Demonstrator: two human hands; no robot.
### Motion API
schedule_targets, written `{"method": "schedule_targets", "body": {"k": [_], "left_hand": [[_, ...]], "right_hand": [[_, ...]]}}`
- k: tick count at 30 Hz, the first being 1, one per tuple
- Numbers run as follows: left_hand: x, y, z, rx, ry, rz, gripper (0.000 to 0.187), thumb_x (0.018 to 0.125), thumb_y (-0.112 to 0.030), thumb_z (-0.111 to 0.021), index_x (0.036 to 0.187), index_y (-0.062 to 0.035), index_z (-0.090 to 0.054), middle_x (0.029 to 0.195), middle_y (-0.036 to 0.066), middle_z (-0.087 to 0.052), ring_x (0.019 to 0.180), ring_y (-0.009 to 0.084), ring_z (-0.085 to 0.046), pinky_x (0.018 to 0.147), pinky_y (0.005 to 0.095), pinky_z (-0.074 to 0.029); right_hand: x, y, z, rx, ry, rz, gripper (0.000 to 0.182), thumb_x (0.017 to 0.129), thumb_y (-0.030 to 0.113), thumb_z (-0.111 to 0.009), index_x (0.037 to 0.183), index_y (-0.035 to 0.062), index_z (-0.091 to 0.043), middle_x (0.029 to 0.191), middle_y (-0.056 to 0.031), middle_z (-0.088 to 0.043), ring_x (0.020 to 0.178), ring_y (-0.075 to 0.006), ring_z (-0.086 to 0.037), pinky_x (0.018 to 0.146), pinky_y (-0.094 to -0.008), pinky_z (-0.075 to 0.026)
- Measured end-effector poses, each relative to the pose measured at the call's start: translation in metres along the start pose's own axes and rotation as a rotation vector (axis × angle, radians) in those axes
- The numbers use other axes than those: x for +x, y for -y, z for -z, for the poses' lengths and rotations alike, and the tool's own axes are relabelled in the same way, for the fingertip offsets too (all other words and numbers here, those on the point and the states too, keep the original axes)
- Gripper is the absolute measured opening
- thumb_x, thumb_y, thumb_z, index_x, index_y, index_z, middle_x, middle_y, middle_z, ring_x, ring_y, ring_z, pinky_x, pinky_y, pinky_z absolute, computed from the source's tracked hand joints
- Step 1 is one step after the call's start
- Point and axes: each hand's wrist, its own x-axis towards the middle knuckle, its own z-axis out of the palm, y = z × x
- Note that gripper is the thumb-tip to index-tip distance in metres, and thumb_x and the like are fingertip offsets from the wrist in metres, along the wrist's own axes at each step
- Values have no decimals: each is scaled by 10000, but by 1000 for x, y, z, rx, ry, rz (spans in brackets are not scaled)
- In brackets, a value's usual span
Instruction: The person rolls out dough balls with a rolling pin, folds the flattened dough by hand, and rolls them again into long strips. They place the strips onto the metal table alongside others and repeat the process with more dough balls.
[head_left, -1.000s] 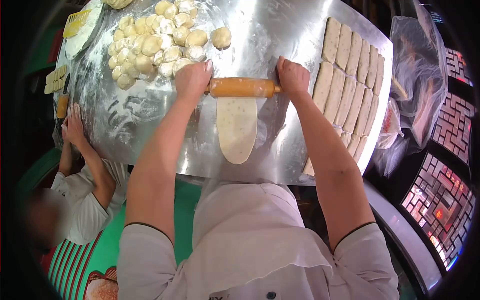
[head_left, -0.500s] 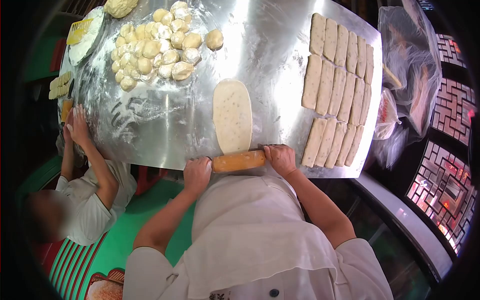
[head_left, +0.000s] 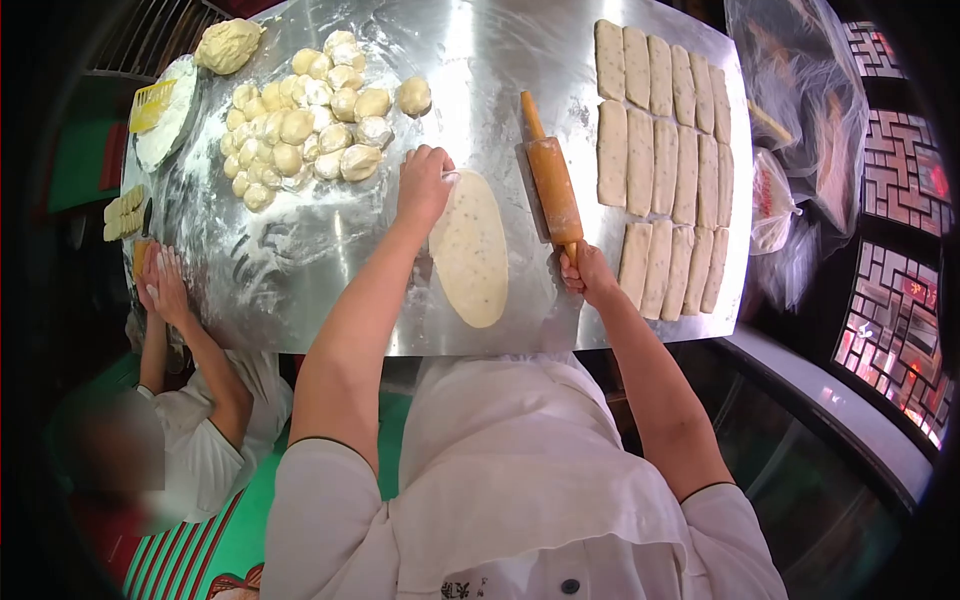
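A flattened oval sheet of speckled dough (head_left: 472,255) lies lengthwise on the metal table in front of me. At its far left edge, my left hand (head_left: 427,183) pinches the rim of the sheet between closed fingers. To the right of the sheet, my right hand (head_left: 588,272) grips the near handle of a wooden rolling pin (head_left: 552,185), which points away from me. Its far handle is free. Many pale dough balls (head_left: 296,126), dusted with flour, sit in a cluster beyond my left hand, with one ball (head_left: 415,95) apart from the rest.
Rows of speckled dough strips (head_left: 665,165) lie along the right side of the metal table (head_left: 395,310). At the far left are a large dough lump (head_left: 228,46) and flour with a yellow scraper (head_left: 152,106). A co-worker's hands (head_left: 165,285) press at the left edge. Plastic bags (head_left: 775,200) hang right.
The rolling pin has turned from crosswise at the near edge to lengthwise on the right, held by one handle. My left hand left the pin and took hold of the sheet's far edge.
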Motion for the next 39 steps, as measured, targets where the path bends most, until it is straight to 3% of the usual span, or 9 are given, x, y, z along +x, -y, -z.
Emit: {"method": "schedule_targets", "body": {"k": [9, 15, 17, 24, 26, 28, 32, 35, 39], "left_hand": [[-105, -25, 13, -191, 140, -279, 213, 733, 12, -699, 867, -28, -540, 887, 108, -538, 884, 319, -527, 812, 428, -445], [-158, -41, 18, -172, 239, -309, 218, 731, -62, -723, 881, -51, -567, 888, 84, -536, 905, 284, -527, 817, 425, -423], [-171, -44, 21, -85, 372, -388, 226, 724, -114, -740, 887, -79, -587, 890, 63, -540, 905, 262, -528, 812, 398, -404], [-167, -39, 11, -40, 345, -374, 208, 715, -141, -752, 854, -104, -602, 891, 47, -554, 905, 252, -531, 820, 386, -379], [-146, -40, 19, -53, 160, -240, 188, 726, -131, -746, 844, -103, -602, 899, 46, -564, 904, 253, -533, 825, 385, -378], [-125, -37, 21, 8, 144, -210, 186, 729, -120, -742, 846, -100, -599, 908, 48, -567, 905, 255, -533, 829, 394, -385], [-122, -33, 16, -50, 89, -214, 206, 730, -87, -735, 900, -90, -618, 935, 62, -566, 927, 266, -536, 849, 414, -415], [-145, -46, 16, -89, 227, -383, 259, 734, -64, -725, 978, -88, -639, 972, 71, -565, 956, 276, -539, 864, 412, -432], [-149, -46, 18, -6, 304, -376, 379, 724, -63, -736, 1086, -95, -629, 1044, 81, -557, 1007, 284, -527, 881, 411, -433]], "right_hand": [[-4, 5, -5, -62, -49, 7, 421, 975, 356, -299, 663, 107, -433, 502, 6, -336, 403, -133, -263, 425, -320, -246], [-2, 2, -3, -72, -51, 12, 424, 973, 346, -301, 660, 98, -447, 497, 3, -346, 401, -135, -273, 429, -321, -263], [-3, 3, -5, -72, -66, 15, 425, 972, 344, -302, 658, 97, -447, 494, 3, -347, 400, -135, -275, 429, -320, -265], [-4, 3, -4, -50, -43, 29, 438, 978, 352, -309, 656, 92, -454, 498, 3, -357, 396, -131, -279, 425, -313, -263], [-4, 1, -5, -52, -46, 45, 444, 979, 360, -311, 657, 91, -456, 499, 2, -358, 396, -130, -279, 423, -313, -261], [-2, 0, -6, -64, -73, 39, 480, 1025, 381, -240, 700, 101, -456, 500, 20, -318, 387, -113, -236, 399, -301, -226], [1, 1, -4, -79, -95, 16, 475, 1021, 384, -251, 700, 99, -454, 502, 17, -320, 389, -113, -237, 397, -298, -224], [-1, -1, -7, -58, -91, 5, 476, 1020, 391, -254, 705, 96, -454, 505, 16, -325, 392, -115, -237, 397, -297, -221], [-6, 5, -6, -63, -81, 45, 461, 1010, 368, -261, 689, 96, -449, 503, 14, -331, 390, -118, -245, 396, -304, -221]]}}
